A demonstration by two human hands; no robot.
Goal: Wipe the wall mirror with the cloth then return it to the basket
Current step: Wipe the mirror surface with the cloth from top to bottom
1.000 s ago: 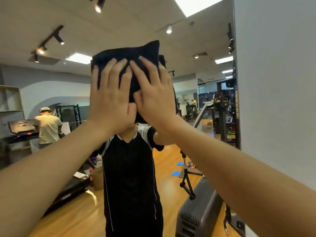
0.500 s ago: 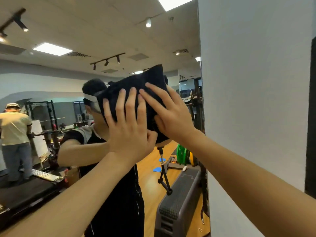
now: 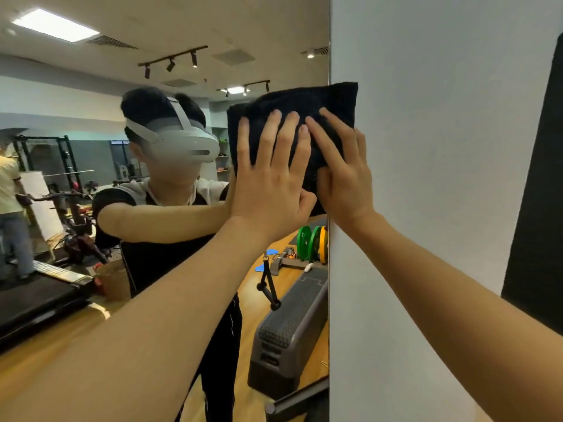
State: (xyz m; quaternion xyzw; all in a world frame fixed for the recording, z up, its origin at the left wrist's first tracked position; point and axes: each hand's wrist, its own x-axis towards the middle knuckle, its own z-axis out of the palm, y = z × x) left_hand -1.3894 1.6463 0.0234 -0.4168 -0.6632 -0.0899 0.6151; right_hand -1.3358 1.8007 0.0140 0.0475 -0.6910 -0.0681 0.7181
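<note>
A folded black cloth [image 3: 298, 100] lies flat against the wall mirror [image 3: 91, 95] at its right edge, its top right corner overlapping the white wall. My left hand [image 3: 271, 175] presses on the cloth with fingers spread, palm flat. My right hand [image 3: 341, 169] presses beside it, fingers angled up to the left over the cloth, thumb touching the left hand. Both hands cover the lower half of the cloth. The basket is not in view.
A white wall [image 3: 426, 178] runs right of the mirror edge, with a dark panel [image 3: 539, 208] further right. The mirror reflects a gym: a person wearing a headset, a grey step bench [image 3: 289, 327], green and yellow weight plates [image 3: 310, 243], a treadmill with another person at the left.
Both hands have slid the cloth to the right across the mirror, from in front of the reflected head to the mirror's right edge, where it now overlaps the wall.
</note>
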